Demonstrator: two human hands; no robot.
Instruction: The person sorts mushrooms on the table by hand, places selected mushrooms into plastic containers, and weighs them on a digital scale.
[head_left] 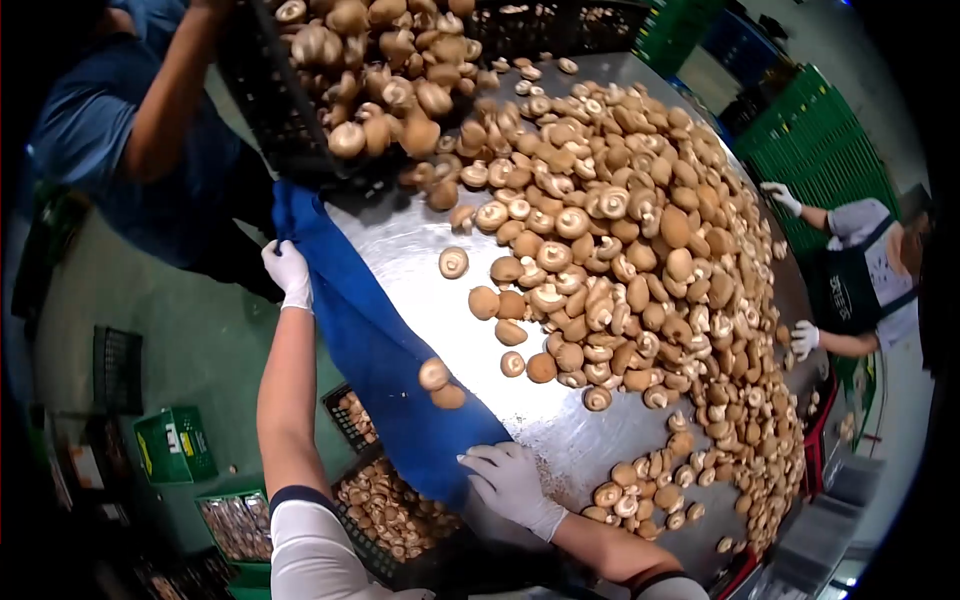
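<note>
My left hand [290, 272], in a white glove, holds the upper edge of a blue cloth [365, 340] at the near rim of the metal table [410, 240]. Gloved too, my right hand [512, 490] lies on the cloth's lower end, its fingers pressed down on the fabric. Two mushrooms [434, 374] rest on the cloth between my hands. A large heap of brown mushrooms [640, 220] covers much of the table. At the top, mushrooms tumble from a tilted black crate [290, 90] onto the metal.
A person in blue [150, 150] stands at the left by the black crate. Across the table is a co-worker [870, 260] with gloved hands. Green crates [815, 140] are stacked behind. Crates of mushrooms [395, 505] sit below the near edge; a green crate [175, 445] is on the floor.
</note>
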